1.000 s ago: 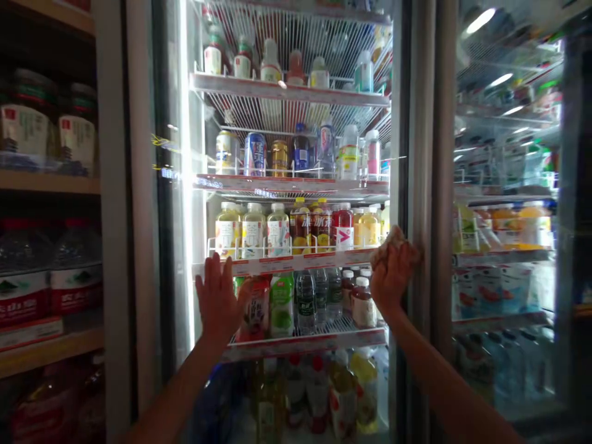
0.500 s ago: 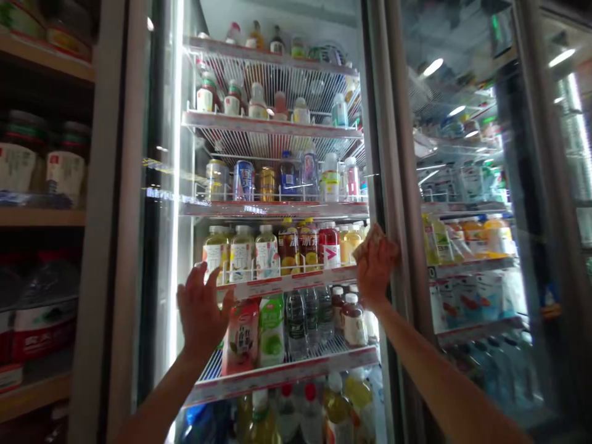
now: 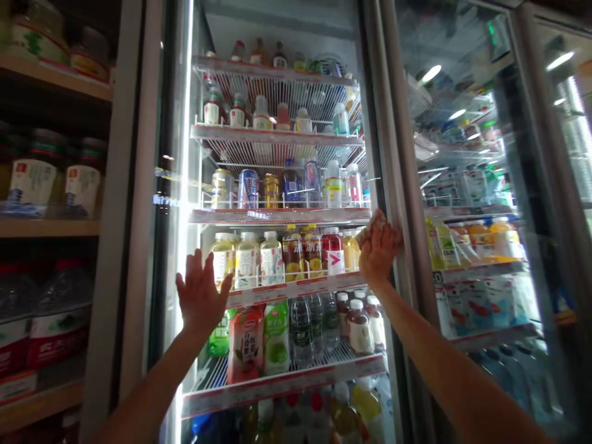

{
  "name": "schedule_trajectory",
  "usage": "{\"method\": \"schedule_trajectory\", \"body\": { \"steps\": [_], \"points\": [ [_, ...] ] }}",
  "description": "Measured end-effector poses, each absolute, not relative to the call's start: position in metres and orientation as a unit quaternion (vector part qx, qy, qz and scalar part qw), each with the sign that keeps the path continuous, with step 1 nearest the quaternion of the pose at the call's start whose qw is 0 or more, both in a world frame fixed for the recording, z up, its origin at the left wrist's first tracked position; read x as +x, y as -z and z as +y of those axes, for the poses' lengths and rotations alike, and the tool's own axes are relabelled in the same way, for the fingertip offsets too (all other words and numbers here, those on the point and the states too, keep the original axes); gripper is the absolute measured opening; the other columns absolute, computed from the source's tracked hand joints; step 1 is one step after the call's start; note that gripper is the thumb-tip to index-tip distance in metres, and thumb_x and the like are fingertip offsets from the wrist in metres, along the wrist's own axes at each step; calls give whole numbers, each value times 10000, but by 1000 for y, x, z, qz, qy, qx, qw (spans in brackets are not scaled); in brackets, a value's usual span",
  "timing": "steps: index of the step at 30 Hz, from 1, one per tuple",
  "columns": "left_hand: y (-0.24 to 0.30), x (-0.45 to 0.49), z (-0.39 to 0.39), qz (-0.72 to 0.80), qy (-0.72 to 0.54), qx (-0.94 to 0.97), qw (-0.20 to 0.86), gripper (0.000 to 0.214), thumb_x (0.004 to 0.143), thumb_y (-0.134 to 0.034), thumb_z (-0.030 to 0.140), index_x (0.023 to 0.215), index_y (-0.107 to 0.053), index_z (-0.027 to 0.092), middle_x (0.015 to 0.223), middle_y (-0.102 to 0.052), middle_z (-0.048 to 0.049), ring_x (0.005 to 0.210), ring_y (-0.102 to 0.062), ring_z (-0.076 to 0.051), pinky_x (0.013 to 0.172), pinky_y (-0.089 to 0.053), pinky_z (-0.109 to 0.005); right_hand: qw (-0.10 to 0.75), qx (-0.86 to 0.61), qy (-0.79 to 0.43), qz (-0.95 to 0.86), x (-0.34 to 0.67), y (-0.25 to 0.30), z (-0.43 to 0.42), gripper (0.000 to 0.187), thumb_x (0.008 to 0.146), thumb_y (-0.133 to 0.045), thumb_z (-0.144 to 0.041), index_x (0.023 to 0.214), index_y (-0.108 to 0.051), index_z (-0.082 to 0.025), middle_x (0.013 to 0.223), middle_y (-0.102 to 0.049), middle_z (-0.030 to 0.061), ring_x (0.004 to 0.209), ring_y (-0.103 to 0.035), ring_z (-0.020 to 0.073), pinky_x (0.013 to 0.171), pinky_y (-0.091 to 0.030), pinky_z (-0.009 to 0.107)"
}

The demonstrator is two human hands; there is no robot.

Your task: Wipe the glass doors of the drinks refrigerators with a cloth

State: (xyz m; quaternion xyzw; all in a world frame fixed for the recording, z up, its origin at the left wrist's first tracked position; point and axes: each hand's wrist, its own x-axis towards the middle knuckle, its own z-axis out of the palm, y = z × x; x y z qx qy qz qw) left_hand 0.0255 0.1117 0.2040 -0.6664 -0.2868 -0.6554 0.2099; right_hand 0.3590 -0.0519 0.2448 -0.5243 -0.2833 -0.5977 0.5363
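My right hand (image 3: 379, 256) is closed over a crumpled pale cloth (image 3: 378, 223) and presses it at the right edge of the glass door, next to the metal frame (image 3: 395, 135). My left hand (image 3: 201, 293) is raised with its fingers spread and nothing in it, near the left side of the same door. Whether its palm touches the glass, I cannot tell. Behind the glass, between my hands, stand pale yellow juice bottles (image 3: 246, 262), brown tea bottles (image 3: 293, 253) and a red drink bottle (image 3: 333, 250). A pink-red bottle (image 3: 246, 342) stands one shelf lower.
More fridge shelves (image 3: 277, 131) hold cans and bottles above. At right is another glass-doored fridge section with orange juice bottles (image 3: 481, 237) and pouches. Wooden shelves (image 3: 50, 228) with jars and wrapped bottle packs stand at left. Lights reflect in the glass.
My right hand and the cloth have moved up along the door's right edge. My left hand has risen slightly, its fingers straighter. The view has shifted a little, so the shelves appear lower.
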Motion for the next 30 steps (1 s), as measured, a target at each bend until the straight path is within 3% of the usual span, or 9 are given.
{"method": "schedule_trajectory", "body": {
  "steps": [3,8,10,14,16,23,25,28,30],
  "points": [
    [-211,31,110,-289,664,-661,200,675,900,-279,541,1405,-321,95,1491,-252,-218,1414,-139,-341,1100,-156,-579,498,-496,612,-363,317,-257,-28,481,880,-374,-252,1348,-459,-183,1470,-356,123,1404,-201,317,1080,-226,613],
    [-215,28,108,-292,658,-664,200,650,888,-313,539,1388,-359,127,1478,-293,-201,1396,-196,-349,1098,-163,-577,309,-453,612,-570,259,-241,-13,435,873,-441,-262,1305,-492,-260,1478,-363,40,1411,-213,229,1142,-210,496],
    [-218,17,111,-289,652,-669,208,630,888,-308,530,1382,-371,144,1470,-315,-187,1389,-221,-339,1102,-169,-567,349,-461,617,-533,277,-245,-23,430,873,-427,-256,1297,-503,-236,1475,-365,57,1402,-234,244,1129,-230,512],
    [-231,-2,121,-291,646,-671,217,681,879,-279,562,1394,-345,122,1491,-270,-191,1406,-184,-321,1118,-158,-545,518,-500,609,-334,328,-274,-35,458,871,-379,-236,1305,-497,-152,1466,-353,138,1380,-252,335,1065,-244,629],
    [-236,-3,125,-297,634,-681,213,707,874,-268,578,1401,-332,112,1502,-244,-194,1412,-166,-319,1121,-152,-543,525,-505,603,-324,322,-283,-27,470,868,-387,-229,1314,-487,-122,1460,-352,162,1382,-241,344,1070,-235,631],
    [-239,-1,125,-305,630,-683,209,691,875,-273,549,1389,-347,94,1493,-263,-199,1409,-178,-319,1110,-175,-558,297,-442,601,-596,223,-256,9,488,858,-483,-245,1344,-442,-271,1496,-333,9,1418,-193,228,1164,-189,488],
    [-238,-8,127,-304,623,-687,217,655,883,-263,524,1373,-378,103,1484,-291,-190,1400,-211,-310,1110,-181,-554,323,-432,609,-581,232,-264,5,482,867,-454,-229,1348,-438,-262,1486,-351,19,1410,-219,226,1153,-208,495],
    [-235,-18,132,-313,626,-682,211,642,887,-273,507,1377,-368,103,1490,-281,-186,1400,-214,-306,1107,-197,-548,475,-452,610,-445,258,-295,2,496,871,-403,-215,1367,-425,-210,1474,-352,88,1400,-219,307,1101,-214,607],
    [-233,-20,136,-318,630,-679,204,638,885,-296,499,1394,-340,118,1498,-266,-178,1405,-200,-303,1105,-201,-547,525,-451,599,-403,255,-310,10,506,874,-389,-217,1379,-409,-202,1471,-346,109,1394,-210,347,1072,-194,665]
  ]
}}
